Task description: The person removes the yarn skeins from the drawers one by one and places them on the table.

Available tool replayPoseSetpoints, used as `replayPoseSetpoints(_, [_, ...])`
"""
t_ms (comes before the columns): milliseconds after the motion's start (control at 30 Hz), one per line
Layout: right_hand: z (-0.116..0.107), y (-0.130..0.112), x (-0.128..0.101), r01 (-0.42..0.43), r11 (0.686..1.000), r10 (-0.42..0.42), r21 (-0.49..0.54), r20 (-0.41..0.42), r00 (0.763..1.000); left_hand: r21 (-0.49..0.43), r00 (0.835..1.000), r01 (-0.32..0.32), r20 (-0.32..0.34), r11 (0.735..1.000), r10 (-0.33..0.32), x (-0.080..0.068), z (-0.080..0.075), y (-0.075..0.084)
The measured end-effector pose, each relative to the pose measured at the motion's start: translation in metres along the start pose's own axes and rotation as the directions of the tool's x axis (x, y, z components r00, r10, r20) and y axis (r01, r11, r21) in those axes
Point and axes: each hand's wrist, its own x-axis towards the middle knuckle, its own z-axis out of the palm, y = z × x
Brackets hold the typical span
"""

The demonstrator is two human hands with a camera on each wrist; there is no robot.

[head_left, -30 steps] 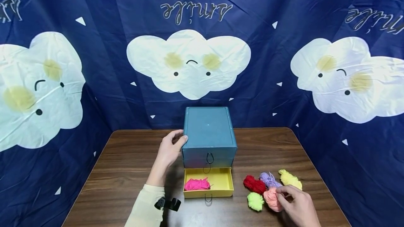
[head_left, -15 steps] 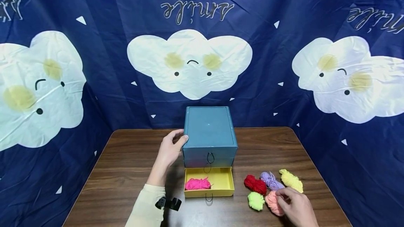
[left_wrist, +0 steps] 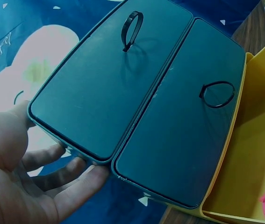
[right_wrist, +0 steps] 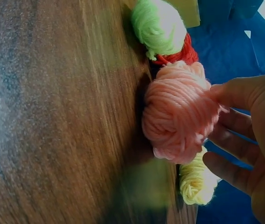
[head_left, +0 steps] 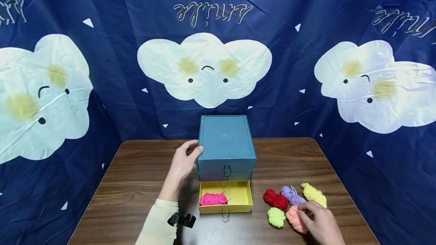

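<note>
Wooden table [head_left: 136,184], yellow drawer [head_left: 238,196], pink yarn [head_left: 212,199] inside

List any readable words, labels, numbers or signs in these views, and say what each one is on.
"smile": cursive script on the blue backdrop cloth, printed mirrored, above the centre cloud.
The same script at the cloth's left and right edges: cut off, not fully readable.
Teal drawer box, yellow drawer, yarn balls: no text visible.

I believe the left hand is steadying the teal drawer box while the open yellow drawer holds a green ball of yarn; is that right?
Not quite: the yarn ball in the yellow drawer is pink, as the head view shows. The left hand does steady the teal drawer box.
</note>
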Motion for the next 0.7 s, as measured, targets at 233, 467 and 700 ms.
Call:
replayPoseSetpoints(233, [-0.003,-0.001,0.001,-0.021,1.0,0.021,0.018,0.031,0.999,0.001,1.0,0.003,-0.001,1.0,-0.003,0.0,0.001,0.0])
replayPoseSetpoints(467, [-0.006,-0.006,0.01,0.056,0.998,-0.056,0.023,0.004,0.998,-0.015,1.0,0.005,0.001,1.0,-0.005,0.0,0.0,0.0])
replayPoseSetpoints(700, [-0.011,-0.025,0.025,0.124,0.991,-0.123,0.057,-0.02,0.992,-0.046,1.0,0.016,0.018,0.999,-0.015,0.0,0.0,0.001])
